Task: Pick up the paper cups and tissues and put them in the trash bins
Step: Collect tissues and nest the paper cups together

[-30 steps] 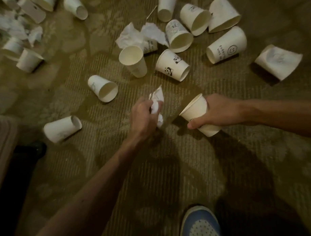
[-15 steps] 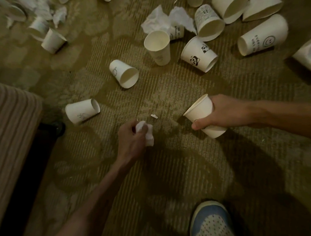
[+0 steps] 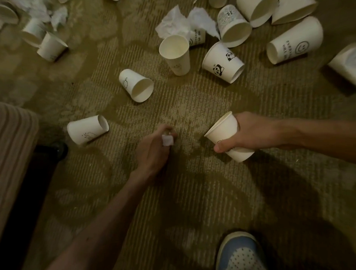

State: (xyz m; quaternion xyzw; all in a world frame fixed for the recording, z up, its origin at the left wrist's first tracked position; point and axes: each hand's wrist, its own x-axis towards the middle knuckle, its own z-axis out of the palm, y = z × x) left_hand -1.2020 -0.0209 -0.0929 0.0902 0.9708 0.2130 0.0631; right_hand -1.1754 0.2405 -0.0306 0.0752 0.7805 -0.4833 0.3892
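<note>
Paper cup (image 3: 227, 134) gripped, tilted, in right hand (image 3: 252, 133); crumpled tissue (image 3: 167, 140) pinched in left hand (image 3: 152, 152); panda cup (image 3: 223, 62) sideways on carpet (image 3: 191, 196) beyond.

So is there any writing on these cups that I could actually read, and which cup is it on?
"EVERY..." above "WILL...": on the smiley-face cup lying on its side; the remaining letters are blurred.
Dark vertical print on the half-covered cup beneath the crumpled tissue: too blurred to read.
On the panda cup: drawings only; its tiny marks are unreadable.
</note>
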